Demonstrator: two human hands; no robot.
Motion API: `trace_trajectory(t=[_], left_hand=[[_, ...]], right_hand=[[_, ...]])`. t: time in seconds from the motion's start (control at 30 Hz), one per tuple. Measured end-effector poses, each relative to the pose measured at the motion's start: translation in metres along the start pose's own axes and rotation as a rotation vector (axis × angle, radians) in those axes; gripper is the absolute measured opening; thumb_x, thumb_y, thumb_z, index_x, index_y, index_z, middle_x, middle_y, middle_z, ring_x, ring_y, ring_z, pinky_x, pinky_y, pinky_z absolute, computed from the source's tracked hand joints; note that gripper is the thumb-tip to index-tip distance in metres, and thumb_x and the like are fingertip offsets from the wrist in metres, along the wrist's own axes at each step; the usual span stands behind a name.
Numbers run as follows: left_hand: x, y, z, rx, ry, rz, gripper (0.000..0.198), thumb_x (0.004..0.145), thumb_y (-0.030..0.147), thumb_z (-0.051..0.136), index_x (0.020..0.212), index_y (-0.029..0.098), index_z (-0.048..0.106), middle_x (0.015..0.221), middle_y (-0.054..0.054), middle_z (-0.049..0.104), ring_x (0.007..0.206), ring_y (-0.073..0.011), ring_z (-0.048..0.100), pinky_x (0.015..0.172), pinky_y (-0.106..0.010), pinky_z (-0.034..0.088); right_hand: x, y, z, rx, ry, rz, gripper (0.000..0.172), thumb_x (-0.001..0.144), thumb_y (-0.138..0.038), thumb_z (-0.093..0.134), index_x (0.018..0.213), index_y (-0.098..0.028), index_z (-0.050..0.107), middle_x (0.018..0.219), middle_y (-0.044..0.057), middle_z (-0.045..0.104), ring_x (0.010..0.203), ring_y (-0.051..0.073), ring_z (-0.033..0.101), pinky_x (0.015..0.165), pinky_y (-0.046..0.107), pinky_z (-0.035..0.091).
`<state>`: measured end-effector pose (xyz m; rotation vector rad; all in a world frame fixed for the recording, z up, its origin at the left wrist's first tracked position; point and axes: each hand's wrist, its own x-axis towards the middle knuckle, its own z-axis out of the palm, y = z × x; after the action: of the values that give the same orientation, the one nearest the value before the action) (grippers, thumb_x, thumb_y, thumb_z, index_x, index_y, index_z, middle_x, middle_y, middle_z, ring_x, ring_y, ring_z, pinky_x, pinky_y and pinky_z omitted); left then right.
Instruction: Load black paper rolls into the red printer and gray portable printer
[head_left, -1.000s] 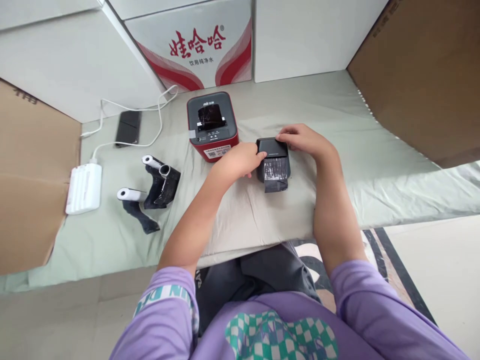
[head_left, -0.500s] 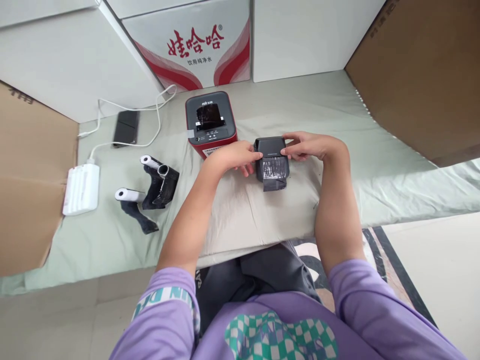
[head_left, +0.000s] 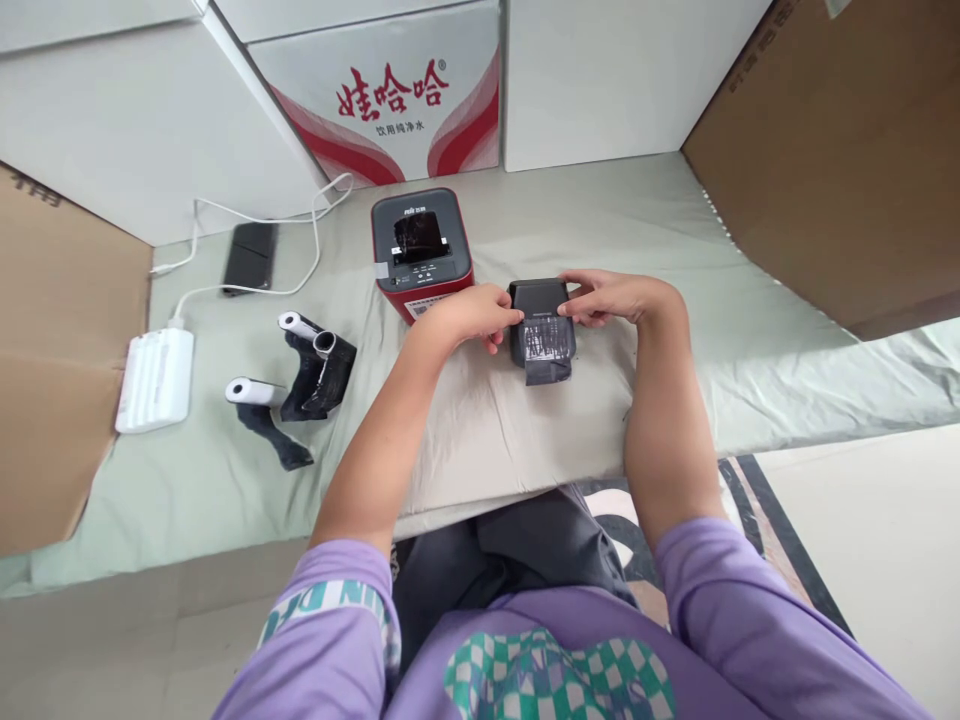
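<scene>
A small black portable printer (head_left: 541, 299) lies on the cloth in front of me, a dark paper strip (head_left: 547, 345) hanging from its near side. On its left edge rests my left hand (head_left: 480, 314), thumb and fingers closed against the body. My right hand (head_left: 604, 297) pinches the right edge, with the thumb and index finger near the seam of the lid. The undersides of both grips are partly hidden. Just behind my left hand stands a larger red and black printer (head_left: 422, 255), upright, with a dark glossy piece on top.
Left of my arm lie white paper rolls (head_left: 251, 391) with dark strips. A white power adapter (head_left: 155, 380) with a cable and a black phone (head_left: 250, 257) lie farther left. Cardboard (head_left: 840, 170) flanks both sides; a white and red carton (head_left: 390, 90) stands behind.
The whole view has shifted slightly. Both hands keep their hold on the small black printer, with only slight finger movement.
</scene>
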<state>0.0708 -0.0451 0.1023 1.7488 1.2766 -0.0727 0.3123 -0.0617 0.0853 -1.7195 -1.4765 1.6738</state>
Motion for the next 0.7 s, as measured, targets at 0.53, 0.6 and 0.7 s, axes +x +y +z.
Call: trace_trajectory(t=[0.53,0.6,0.7], left_hand=[[0.002,0.004,0.013,-0.037,-0.068,-0.119,0.042,0.103,0.041,0.039,0.114,0.012,0.065,0.099,-0.019,0.08,0.08,-0.03,0.079,0.063,-0.034,0.058],[0.006,0.002,0.013,-0.095,-0.003,-0.12,0.043,0.103,0.04,0.038,0.121,0.01,0.063,0.098,-0.02,0.079,0.079,-0.0302,0.079,0.064,-0.034,0.059],[0.012,-0.001,0.016,-0.16,0.139,-0.083,0.045,0.104,0.041,0.037,0.122,0.009,0.063,0.097,-0.021,0.079,0.076,-0.0291,0.078,0.063,-0.034,0.058]], right_hand=[[0.012,0.002,0.006,-0.093,-0.046,-0.131,0.053,0.076,-0.033,0.082,0.124,-0.022,0.062,0.062,-0.004,0.055,0.046,0.008,0.037,0.042,0.023,0.025],[0.02,0.002,0.011,0.002,0.031,-0.224,0.055,0.074,-0.034,0.083,0.124,-0.021,0.063,0.061,-0.006,0.051,0.048,0.008,0.035,0.043,0.023,0.023],[0.035,0.006,0.017,0.175,0.185,-0.319,0.06,0.074,-0.038,0.082,0.128,-0.02,0.063,0.059,-0.007,0.045,0.05,0.008,0.034,0.046,0.023,0.023]])
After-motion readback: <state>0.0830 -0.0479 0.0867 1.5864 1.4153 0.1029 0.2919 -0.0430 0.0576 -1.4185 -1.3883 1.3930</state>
